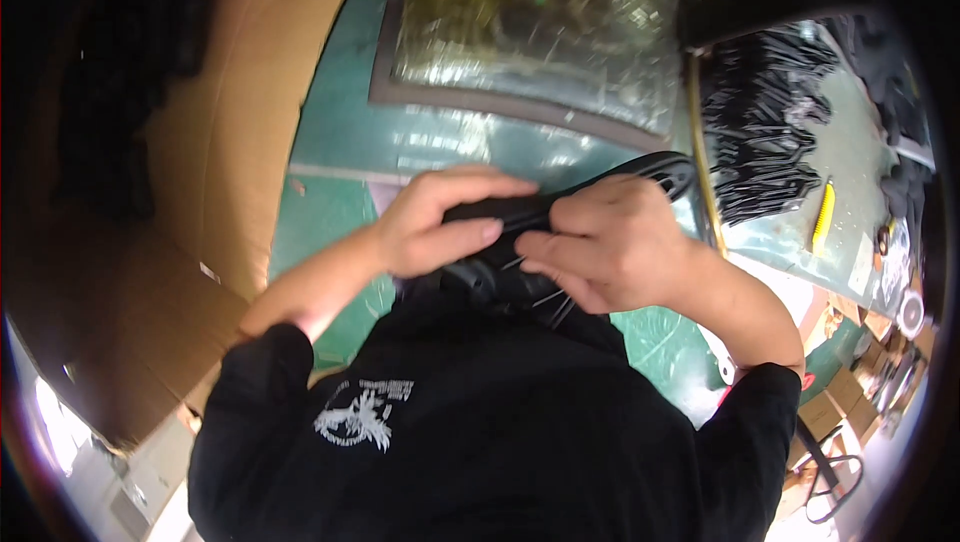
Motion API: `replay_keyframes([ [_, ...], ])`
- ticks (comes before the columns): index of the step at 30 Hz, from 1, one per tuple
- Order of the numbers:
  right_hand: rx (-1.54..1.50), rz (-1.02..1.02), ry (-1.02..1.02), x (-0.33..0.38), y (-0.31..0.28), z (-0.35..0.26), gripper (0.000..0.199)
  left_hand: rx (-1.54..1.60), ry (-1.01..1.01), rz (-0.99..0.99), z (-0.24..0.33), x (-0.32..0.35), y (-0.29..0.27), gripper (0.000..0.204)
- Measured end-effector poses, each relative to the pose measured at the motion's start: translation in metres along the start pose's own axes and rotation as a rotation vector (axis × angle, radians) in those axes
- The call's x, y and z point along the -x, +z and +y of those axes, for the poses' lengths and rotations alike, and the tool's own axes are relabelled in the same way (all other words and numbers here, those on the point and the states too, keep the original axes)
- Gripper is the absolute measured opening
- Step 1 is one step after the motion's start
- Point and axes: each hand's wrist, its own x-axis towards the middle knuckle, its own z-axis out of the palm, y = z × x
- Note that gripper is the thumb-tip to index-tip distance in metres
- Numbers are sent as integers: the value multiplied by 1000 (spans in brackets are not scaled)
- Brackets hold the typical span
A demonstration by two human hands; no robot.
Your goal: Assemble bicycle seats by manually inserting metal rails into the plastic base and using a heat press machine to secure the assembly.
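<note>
A long black part with a rounded, slotted right end lies across in front of my body, at the bench's near edge. My left hand closes round its left portion, thumb on the near side and fingers over the far side. My right hand is closed against the part's middle, its fingers bent in a pinch; what sits between the fingertips is hidden. Thin light strands show just below the right fingers. More black material sits under both hands, and its shape is hard to make out against my black shirt.
A tall cardboard box stands at the left. On the green bench lies a clear plastic bag of shiny contents on a grey-edged board. To the right are stacked black pieces and a yellow cutter.
</note>
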Motion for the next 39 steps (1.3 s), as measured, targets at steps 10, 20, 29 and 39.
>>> replay_keyframes([
  [10, 198, 395, 653, -6, -5, 10, 85, 184, -205, 663, 6, -50, 1, 46],
  [20, 385, 546, 666, -37, -3, 84, 53, -899, 190, 626, 6, -131, -20, 23],
  [29, 513, 639, 547, -54, -1, 114, 46, -1016, 342, 721, -15, -152, -46, 21],
  [39, 264, 697, 664, -48, 0, 97, 79, -911, 342, 833, -11, -140, -38, 47],
])
